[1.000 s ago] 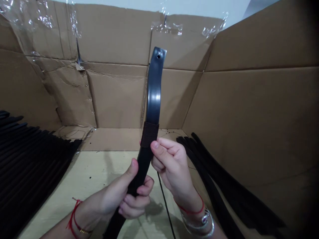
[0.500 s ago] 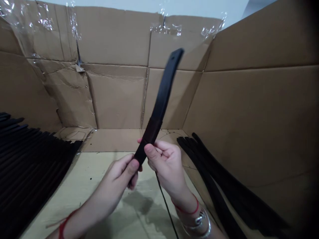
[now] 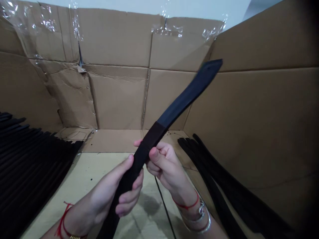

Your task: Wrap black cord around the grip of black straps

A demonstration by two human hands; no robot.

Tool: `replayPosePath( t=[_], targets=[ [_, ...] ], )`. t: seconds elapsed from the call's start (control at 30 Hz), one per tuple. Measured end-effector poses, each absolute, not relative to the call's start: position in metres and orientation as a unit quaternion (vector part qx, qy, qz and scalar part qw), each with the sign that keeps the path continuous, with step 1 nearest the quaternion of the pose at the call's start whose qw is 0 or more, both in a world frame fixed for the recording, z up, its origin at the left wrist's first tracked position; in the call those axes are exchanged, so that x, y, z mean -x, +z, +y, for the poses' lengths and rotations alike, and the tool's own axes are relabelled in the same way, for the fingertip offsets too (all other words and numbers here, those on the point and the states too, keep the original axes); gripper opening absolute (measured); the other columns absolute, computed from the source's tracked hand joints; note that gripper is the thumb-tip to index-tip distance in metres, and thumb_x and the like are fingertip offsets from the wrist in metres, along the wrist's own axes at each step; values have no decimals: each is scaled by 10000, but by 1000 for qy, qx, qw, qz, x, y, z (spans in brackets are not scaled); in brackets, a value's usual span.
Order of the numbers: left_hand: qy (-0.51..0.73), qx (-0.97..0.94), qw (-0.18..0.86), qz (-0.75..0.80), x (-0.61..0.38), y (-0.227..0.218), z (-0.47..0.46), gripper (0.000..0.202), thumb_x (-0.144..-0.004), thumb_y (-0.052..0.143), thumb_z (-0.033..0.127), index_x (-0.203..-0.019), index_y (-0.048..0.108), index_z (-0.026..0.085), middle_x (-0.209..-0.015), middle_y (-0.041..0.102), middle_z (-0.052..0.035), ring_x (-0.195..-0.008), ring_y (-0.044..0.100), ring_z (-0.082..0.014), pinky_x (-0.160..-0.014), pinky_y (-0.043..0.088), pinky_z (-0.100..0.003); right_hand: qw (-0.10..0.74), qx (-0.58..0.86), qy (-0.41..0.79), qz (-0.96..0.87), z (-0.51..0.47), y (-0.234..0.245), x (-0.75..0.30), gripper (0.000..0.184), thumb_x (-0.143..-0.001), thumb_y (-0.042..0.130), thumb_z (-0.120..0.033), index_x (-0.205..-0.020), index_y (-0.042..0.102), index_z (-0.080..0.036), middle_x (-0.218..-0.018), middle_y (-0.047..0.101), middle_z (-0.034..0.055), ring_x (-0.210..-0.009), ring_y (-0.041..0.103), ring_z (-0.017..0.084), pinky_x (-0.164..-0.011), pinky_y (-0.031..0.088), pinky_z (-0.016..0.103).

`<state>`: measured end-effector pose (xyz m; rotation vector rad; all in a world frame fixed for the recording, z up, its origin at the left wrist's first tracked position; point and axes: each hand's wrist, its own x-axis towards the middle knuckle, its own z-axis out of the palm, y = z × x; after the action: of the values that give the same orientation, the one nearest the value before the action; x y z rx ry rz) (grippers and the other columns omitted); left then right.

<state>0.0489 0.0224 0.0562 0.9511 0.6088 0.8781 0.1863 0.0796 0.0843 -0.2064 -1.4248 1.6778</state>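
A long, flat, black curved strip [image 3: 185,96] slants up to the right, with a dark brown wrapped band [image 3: 154,135] around it and a small hole near its tip. My left hand [image 3: 124,186] is closed around its lower part, thumb along the near face and fingers curled around the side. Beside the strip, just below the band, my right hand [image 3: 165,166] is closed, one fingertip showing behind the strip. A thin black cord [image 3: 164,200] runs down from the right hand; its upper end is hidden by the fingers.
Cardboard walls [image 3: 117,96] with clear tape along the top edge surround the pale work surface [image 3: 99,172]. Many similar black strips [image 3: 32,162] lie in a row at the left. Several more black strips [image 3: 224,176] lean along the right wall.
The strip has tilted further right and its tip has moved right and slightly down. My left hand has turned and opened its hold into a wider wrap. The right hand has barely moved.
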Motion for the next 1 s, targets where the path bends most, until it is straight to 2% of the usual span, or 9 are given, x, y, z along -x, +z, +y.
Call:
replayPosePath(
  t=[0.13, 0.3, 0.47, 0.57, 0.63, 0.77, 0.8, 0.9, 1.0],
  targets=[
    [557, -473, 539, 419, -50, 51, 26, 512, -863, 515, 658, -782, 482, 154, -484, 404, 66, -403, 346, -49, -396, 261, -136, 534, 157, 615, -558, 79, 81, -182, 376, -734, 787, -417, -959, 699, -129, -473, 282, -108, -391, 135, 29, -376, 70, 224],
    [386, -469, 751, 259, -49, 51, 30, 653, -835, 246, 813, -731, 407, 188, -405, 253, 105, -298, 152, -50, -304, 158, -172, 477, 152, 653, -569, 79, 81, -180, 302, -739, 777, -419, -801, 686, -138, -477, 304, -96, -388, 146, 27, -374, 84, 216],
    [504, -540, 538, 406, -43, 57, 28, 469, -857, 554, 627, -866, 463, 167, -540, 405, 68, -447, 334, -55, -420, 275, -135, 528, 185, 605, -567, 81, 86, -184, 308, -744, 773, -415, -858, 710, -136, -474, 284, -95, -402, 140, 37, -377, 78, 221],
    [396, -527, 671, 338, -36, 61, 25, 528, -883, 405, 700, -825, 463, 178, -458, 310, 93, -347, 227, -56, -345, 211, -158, 429, 135, 671, -589, 80, 87, -188, 401, -755, 750, -466, -970, 719, -128, -470, 250, -108, -400, 129, 34, -379, 76, 211],
    [366, -528, 691, 330, -34, 62, 24, 585, -886, 316, 732, -819, 486, 176, -428, 337, 79, -322, 254, -73, -337, 240, -178, 423, 137, 667, -599, 79, 86, -187, 408, -767, 735, -476, -976, 722, -126, -470, 248, -106, -403, 129, 35, -380, 74, 211],
    [524, -582, 386, 488, -41, 63, 23, 467, -876, 526, 616, -770, 498, 163, -569, 462, 22, -504, 397, -88, -476, 322, -170, 502, 181, 620, -576, 77, 82, -181, 370, -737, 766, -460, -908, 713, -136, -492, 298, -91, -411, 151, 36, -377, 73, 212],
    [522, -585, 377, 492, -43, 63, 23, 482, -871, 523, 626, -739, 477, 165, -564, 429, 30, -495, 364, -82, -464, 301, -170, 484, 172, 639, -572, 77, 82, -181, 362, -724, 778, -455, -885, 707, -138, -493, 304, -91, -406, 151, 32, -375, 79, 209],
    [447, -576, 534, 428, -46, 63, 22, 582, -862, 363, 742, -696, 418, 188, -477, 264, 77, -390, 195, -66, -364, 188, -185, 444, 145, 675, -571, 77, 82, -181, 325, -722, 785, -437, -766, 667, -137, -481, 307, -92, -393, 153, 24, -372, 88, 206],
    [499, -559, 495, 439, -47, 61, 23, 505, -856, 507, 667, -776, 463, 171, -529, 361, 60, -448, 296, -64, -405, 246, -152, 522, 185, 610, -567, 76, 84, -182, 316, -718, 792, -419, -741, 649, -139, -490, 332, -80, -409, 170, 34, -376, 83, 219]
  ],
)
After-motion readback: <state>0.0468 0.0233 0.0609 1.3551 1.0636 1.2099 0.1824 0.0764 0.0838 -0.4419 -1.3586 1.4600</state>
